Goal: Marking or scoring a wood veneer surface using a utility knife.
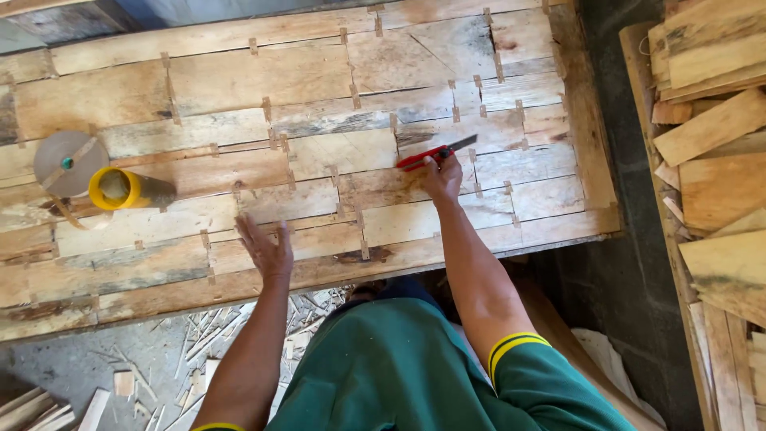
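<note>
Patched plank surface (239, 80) ahead: I see my right hand (441, 177) with fingers wrapped on a red-handled knife (435, 152), blade pointing up-right; left hand (267, 249) lies flat, fingers spread.

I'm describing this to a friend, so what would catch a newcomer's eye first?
A red-handled knife in the right hand, mid-panel of patched wood veneer. The left hand lies flat near the front edge. At far left stand a yellow-rimmed cup and tape roll.
</note>
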